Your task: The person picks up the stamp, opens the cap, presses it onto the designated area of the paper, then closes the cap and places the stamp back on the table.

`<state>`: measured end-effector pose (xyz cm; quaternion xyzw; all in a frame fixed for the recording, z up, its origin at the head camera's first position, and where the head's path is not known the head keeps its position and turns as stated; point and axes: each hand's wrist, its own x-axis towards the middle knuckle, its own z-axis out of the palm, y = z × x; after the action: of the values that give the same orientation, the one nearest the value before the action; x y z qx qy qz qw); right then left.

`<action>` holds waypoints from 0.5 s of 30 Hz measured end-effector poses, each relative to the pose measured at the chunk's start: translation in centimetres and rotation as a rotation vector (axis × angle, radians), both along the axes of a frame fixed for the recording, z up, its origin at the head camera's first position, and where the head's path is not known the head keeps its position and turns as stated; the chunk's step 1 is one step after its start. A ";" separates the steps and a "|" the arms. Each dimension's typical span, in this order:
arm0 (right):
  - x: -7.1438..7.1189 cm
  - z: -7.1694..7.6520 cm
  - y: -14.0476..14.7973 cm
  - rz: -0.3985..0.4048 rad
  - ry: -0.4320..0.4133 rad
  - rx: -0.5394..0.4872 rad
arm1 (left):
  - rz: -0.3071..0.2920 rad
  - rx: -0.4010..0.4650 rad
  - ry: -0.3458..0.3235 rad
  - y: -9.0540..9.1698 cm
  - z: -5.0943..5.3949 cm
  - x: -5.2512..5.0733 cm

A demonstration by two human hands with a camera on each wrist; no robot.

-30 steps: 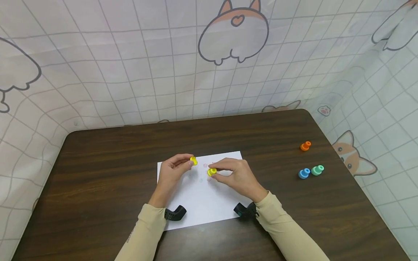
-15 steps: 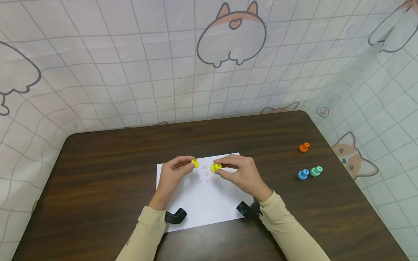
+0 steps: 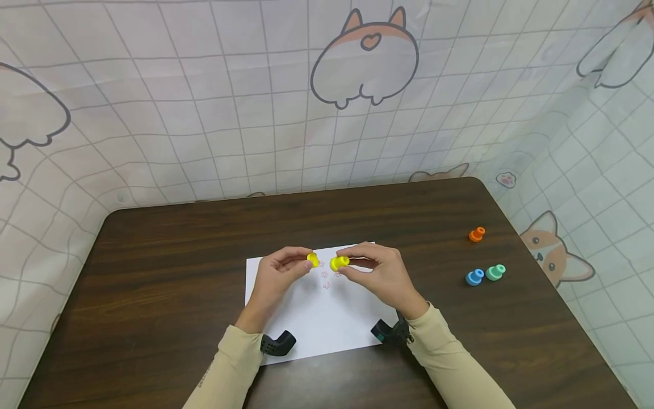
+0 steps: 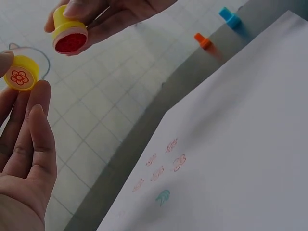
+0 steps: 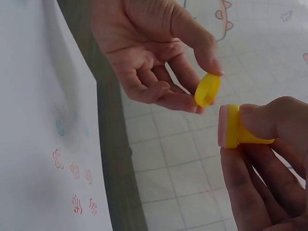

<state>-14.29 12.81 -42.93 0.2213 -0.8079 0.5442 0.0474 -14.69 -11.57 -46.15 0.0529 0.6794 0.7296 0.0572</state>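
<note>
An orange stamp point(image 3: 477, 234) stands toward the right end of a dark wood-grain table point(image 3: 168, 272). Nearer the front, a blue stamp point(image 3: 474, 277) stands with a mint-green stamp point(image 3: 495, 272) just beside it. All 3 are wider at the base than at the top. Behind and to the right hangs a white gridded backdrop point(image 3: 230, 102), printed with a corgi rear point(image 3: 365, 65), 1 pink paw print point(image 3: 506, 180) and a corgi head point(image 3: 554, 250) beside the table's right edge.

We see smooth plastic on yellow stamp point(image 5: 233, 126) and yellow cap point(image 5: 208, 89); matt white paper point(image 3: 327, 324); wood-grain table point(image 3: 168, 272), faint sheen; 2 matt cloth sleeves point(image 3: 225, 369).
</note>
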 end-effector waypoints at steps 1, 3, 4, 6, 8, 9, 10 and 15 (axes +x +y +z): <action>0.1 0.0 0.0 0.004 -0.002 -0.018 | -0.006 0.002 0.003 0.1 0.0 0.1; 0.2 0.1 0.0 0.015 -0.009 -0.057 | -0.018 0.006 0.009 0.3 0.1 0.1; 0.2 0.2 0.0 0.023 -0.015 -0.078 | -0.024 0.004 0.012 0.4 0.2 0.2; 0.3 0.3 0.0 0.035 -0.028 -0.116 | -0.034 0.004 0.013 0.6 0.3 0.3; 0.4 0.3 0.1 0.050 -0.045 -0.153 | -0.044 -0.003 0.017 0.7 0.4 0.5; 0.5 0.3 0.1 0.059 -0.053 -0.172 | -0.050 -0.005 0.019 0.8 0.4 0.6; 0.5 0.4 0.1 0.068 -0.060 -0.190 | -0.057 -0.005 0.022 0.9 0.5 0.6; 0.6 0.6 0.0 0.109 -0.098 -0.275 | -0.087 0.013 0.039 1.2 0.7 1.0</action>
<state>-13.67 12.78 -42.28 0.2294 -0.7137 0.6617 0.0080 -13.70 -10.39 -45.46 0.0970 0.6728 0.7295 0.0754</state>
